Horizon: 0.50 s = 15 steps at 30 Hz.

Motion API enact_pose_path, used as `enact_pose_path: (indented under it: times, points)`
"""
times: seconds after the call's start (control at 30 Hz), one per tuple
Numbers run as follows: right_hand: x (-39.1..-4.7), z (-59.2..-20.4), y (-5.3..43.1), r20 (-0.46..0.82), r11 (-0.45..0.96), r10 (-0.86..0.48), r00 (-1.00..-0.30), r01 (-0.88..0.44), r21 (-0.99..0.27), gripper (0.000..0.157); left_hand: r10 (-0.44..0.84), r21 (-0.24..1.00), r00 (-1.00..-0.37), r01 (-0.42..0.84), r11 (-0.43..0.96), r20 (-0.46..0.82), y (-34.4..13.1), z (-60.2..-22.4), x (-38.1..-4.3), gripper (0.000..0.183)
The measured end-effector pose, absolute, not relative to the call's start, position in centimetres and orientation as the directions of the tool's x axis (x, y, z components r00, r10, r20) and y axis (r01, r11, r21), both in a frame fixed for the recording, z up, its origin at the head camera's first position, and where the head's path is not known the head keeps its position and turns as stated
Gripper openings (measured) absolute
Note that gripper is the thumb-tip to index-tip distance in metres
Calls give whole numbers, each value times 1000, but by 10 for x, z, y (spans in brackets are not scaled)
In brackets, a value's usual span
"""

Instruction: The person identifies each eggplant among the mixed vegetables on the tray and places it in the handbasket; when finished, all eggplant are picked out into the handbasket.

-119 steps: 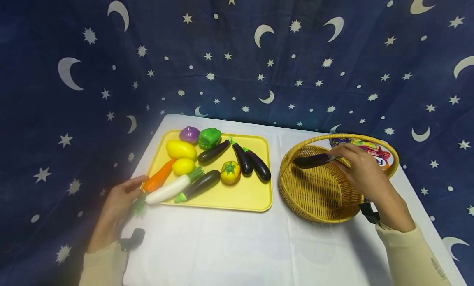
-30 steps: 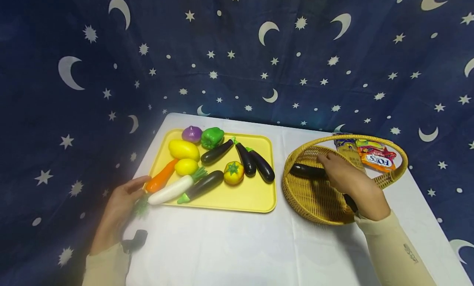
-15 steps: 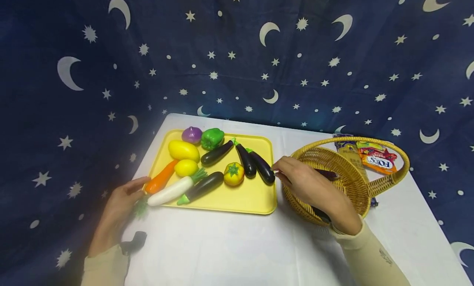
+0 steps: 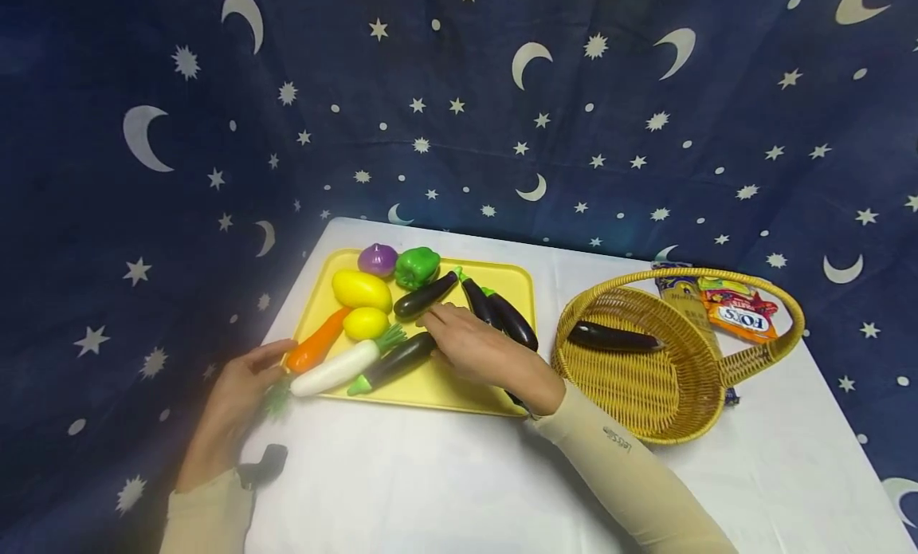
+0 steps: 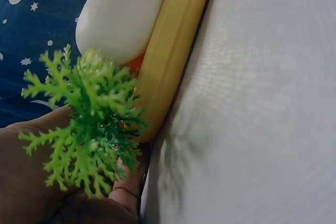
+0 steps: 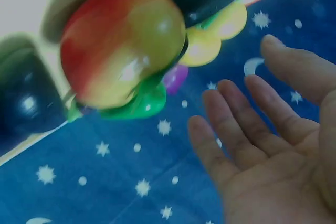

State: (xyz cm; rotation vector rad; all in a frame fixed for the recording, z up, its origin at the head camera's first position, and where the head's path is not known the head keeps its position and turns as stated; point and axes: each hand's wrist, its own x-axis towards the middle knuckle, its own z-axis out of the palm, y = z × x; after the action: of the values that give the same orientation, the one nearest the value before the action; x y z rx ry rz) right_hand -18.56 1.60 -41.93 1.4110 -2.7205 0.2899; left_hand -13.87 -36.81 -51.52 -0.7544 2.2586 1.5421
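Observation:
My right hand [image 4: 488, 355] is above the yellow tray [image 4: 473, 398]. In the right wrist view its fingers are spread, beside a red-and-yellow, tomato-like toy [image 6: 121, 45] and not holding it. That toy is hidden under the hand in the head view. Several toy eggplants lie around it, among them one at the back [image 4: 426, 297] and one at the front [image 4: 394, 361]. My left hand [image 4: 233, 394] grips the tray's left edge by the carrot [image 4: 319, 343], whose green leaves [image 5: 94, 124] hang over the rim. One eggplant [image 4: 615, 337] lies inside the wicker basket [image 4: 706, 394].
Also on the tray are a white radish [image 4: 337, 368], two yellow fruits, a green pepper [image 4: 417, 268] and a purple onion [image 4: 378, 260]. Behind the basket lie snack packets [image 4: 742, 311]. The basket's tall handle [image 4: 792, 323] leans right. White cloth [image 4: 402, 474] covers the table.
My right hand has put an eggplant into the basket, let go of it, and moved left over the tray. The left hand stays at the tray's edge.

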Motion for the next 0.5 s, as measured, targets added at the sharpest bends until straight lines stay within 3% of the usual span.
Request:
enact_pose_path:
  times: [0.17, 0.5]
  points:
    - [-191, -427, -8, 29, 609, -790, -612, -789, -79, 18, -234, 773, -831, -555, 305, -504, -370, -514, -139, 58]
    - [-195, -437, -23, -168, 700, -703, -691, -714, 8, 33, -182, 811, -886, -463, 358, -426, -374, -518, -138, 60]
